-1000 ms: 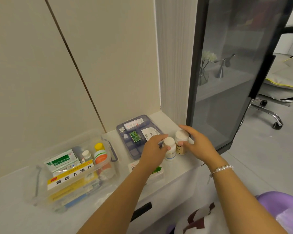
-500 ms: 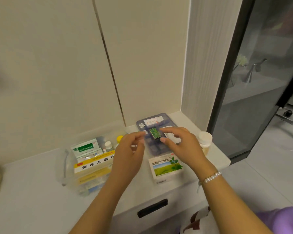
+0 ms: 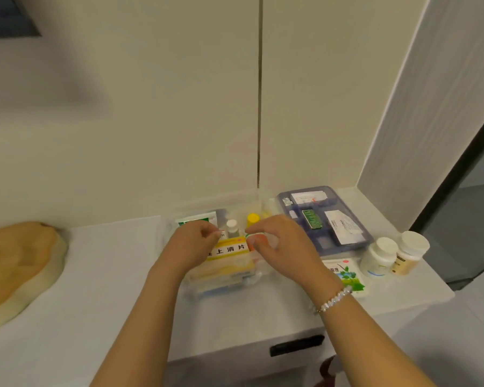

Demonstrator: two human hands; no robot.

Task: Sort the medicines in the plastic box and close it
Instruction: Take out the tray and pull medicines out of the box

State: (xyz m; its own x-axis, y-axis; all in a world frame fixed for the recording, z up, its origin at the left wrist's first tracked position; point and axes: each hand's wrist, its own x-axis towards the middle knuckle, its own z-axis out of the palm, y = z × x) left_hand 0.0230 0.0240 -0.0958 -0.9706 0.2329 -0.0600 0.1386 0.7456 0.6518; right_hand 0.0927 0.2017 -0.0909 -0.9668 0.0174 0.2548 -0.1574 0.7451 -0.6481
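The clear plastic box [image 3: 259, 276] stands mid-counter. It holds a yellow-and-white medicine carton [image 3: 229, 251], a green-and-white carton [image 3: 197, 219], a small white-capped bottle [image 3: 232, 229] and a yellow-capped bottle [image 3: 253, 219]. My left hand [image 3: 193, 245] hovers over the box's left side, fingers loosely curled, with nothing visible in them. My right hand [image 3: 281, 244] hangs over the right side above an orange label, fingers curved down and empty. A purple compartment tray [image 3: 368, 237] with packets lies to the right.
Two white-capped bottles [image 3: 377, 258] [image 3: 410, 252] and a green-printed carton [image 3: 345, 275] sit on the counter right of the box. A wooden board [image 3: 17, 263] lies far left. A dark glass cabinet door [image 3: 464, 219] borders the right, and a drawer handle [image 3: 296, 344] is below.
Both hands have left the two white-capped bottles, passed the purple tray and moved left over the clear box. The view has swung left, bringing the wooden board into sight.
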